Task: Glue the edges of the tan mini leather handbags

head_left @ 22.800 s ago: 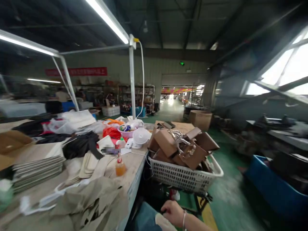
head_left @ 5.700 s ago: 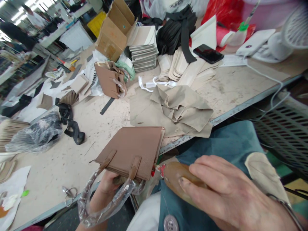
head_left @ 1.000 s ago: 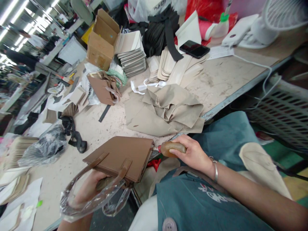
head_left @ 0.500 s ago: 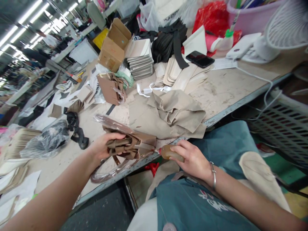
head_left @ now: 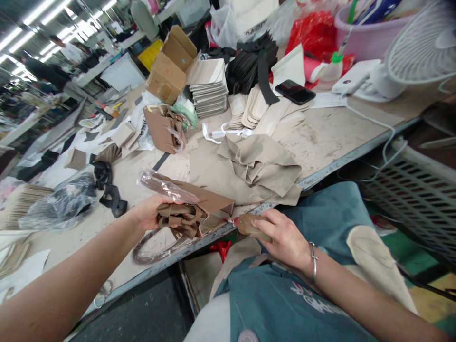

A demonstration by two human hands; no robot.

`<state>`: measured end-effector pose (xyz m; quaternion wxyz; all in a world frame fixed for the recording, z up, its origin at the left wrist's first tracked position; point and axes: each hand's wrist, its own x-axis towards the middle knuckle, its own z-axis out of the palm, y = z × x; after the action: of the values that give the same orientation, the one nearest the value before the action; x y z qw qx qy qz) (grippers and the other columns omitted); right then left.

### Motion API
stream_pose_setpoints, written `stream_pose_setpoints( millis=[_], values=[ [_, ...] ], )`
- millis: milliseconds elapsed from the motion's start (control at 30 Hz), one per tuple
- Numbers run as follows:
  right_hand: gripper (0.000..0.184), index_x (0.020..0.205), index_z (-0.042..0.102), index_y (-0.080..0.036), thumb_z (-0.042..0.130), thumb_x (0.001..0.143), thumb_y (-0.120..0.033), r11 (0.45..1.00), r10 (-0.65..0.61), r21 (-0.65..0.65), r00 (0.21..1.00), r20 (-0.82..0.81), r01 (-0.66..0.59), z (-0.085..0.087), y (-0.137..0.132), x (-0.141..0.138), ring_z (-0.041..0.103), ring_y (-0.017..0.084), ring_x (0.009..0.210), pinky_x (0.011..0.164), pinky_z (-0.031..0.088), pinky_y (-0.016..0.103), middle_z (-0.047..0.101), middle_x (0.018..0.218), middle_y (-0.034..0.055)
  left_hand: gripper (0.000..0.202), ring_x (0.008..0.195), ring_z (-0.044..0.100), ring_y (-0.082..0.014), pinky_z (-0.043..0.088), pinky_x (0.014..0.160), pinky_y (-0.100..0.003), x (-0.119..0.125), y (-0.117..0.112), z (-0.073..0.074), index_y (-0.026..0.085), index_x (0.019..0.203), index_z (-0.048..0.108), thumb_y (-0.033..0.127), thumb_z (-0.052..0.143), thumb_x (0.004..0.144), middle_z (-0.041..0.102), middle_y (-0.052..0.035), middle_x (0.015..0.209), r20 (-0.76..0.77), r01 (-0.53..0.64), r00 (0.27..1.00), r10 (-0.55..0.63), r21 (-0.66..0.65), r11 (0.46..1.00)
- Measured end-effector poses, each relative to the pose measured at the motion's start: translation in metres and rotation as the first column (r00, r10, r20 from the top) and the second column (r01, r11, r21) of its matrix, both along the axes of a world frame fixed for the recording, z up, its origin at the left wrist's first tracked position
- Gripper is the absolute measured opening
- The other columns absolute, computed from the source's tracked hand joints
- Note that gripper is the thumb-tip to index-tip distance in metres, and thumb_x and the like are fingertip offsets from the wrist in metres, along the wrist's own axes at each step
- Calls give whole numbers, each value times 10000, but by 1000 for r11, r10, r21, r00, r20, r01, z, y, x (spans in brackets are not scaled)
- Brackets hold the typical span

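A brown handbag [head_left: 213, 198] with a plastic-wrapped handle lies at the table's front edge, its bunched cloth lining showing. My left hand [head_left: 151, 213] grips the bag at its left end, fingers closed over the lining. The second wrapped handle [head_left: 149, 251] loops below it on the table. In my right hand [head_left: 285, 235], fingers wrapped round, is an amber squeeze bottle [head_left: 247, 224] with a narrow red tip. The tip points left at the open right end of the bag, at or very near its edge; contact I cannot make out.
A crumpled beige cloth [head_left: 260, 164] lies behind the bag. Another brown bag [head_left: 162, 128], a stack of pale panels [head_left: 208, 90], a cardboard box [head_left: 171, 66] and a phone [head_left: 295, 91] stand farther back. A white fan [head_left: 420, 45] is at right, above a plastic crate [head_left: 413, 190].
The bag has tilted a little, so more of its brown side panel shows and its right end gapes wider. The bottle stays near that end. The whole view has shifted slightly.
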<state>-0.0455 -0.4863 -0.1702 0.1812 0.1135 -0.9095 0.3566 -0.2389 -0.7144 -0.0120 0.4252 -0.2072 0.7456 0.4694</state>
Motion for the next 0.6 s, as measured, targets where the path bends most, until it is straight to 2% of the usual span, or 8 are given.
stream_pose_setpoints(
  millis=[133, 267, 400, 600],
  values=[
    [159, 984, 595, -168, 605, 829, -205, 997, 73, -35, 997, 16, -72, 0, -15, -2, 506, 192, 807, 699, 453, 313, 546, 916, 86, 230, 706, 669, -258, 563, 551, -313, 15, -27, 8, 32, 890, 691, 163, 527, 794, 686, -185, 904, 25, 33, 999, -33, 6, 999],
    [184, 982, 592, -167, 611, 800, -147, 993, 115, -21, 993, -3, -115, -5, -29, -3, 508, 196, 807, 695, 457, 318, 543, 926, 88, 205, 608, 651, -215, 517, 442, -264, 27, -41, 4, 47, 832, 692, 162, 525, 804, 692, -153, 814, 7, -26, 1000, 26, -3, 1000],
    [194, 994, 584, -158, 615, 802, -154, 994, 109, -22, 994, -30, -110, -11, -34, 0, 504, 197, 805, 686, 464, 317, 536, 922, 92, 165, 573, 640, -199, 506, 421, -263, 24, -34, -9, 66, 809, 685, 162, 553, 790, 687, -116, 743, -17, -52, 998, 52, 9, 999],
    [186, 1013, 577, -163, 612, 833, -197, 998, 40, -48, 997, -67, -44, -16, -37, 8, 506, 189, 816, 685, 472, 307, 538, 940, 95, 106, 558, 627, -164, 507, 425, -243, 1, -12, -18, 107, 789, 683, 175, 636, 724, 678, -55, 709, -125, -35, 991, 38, 26, 999]
  ],
)
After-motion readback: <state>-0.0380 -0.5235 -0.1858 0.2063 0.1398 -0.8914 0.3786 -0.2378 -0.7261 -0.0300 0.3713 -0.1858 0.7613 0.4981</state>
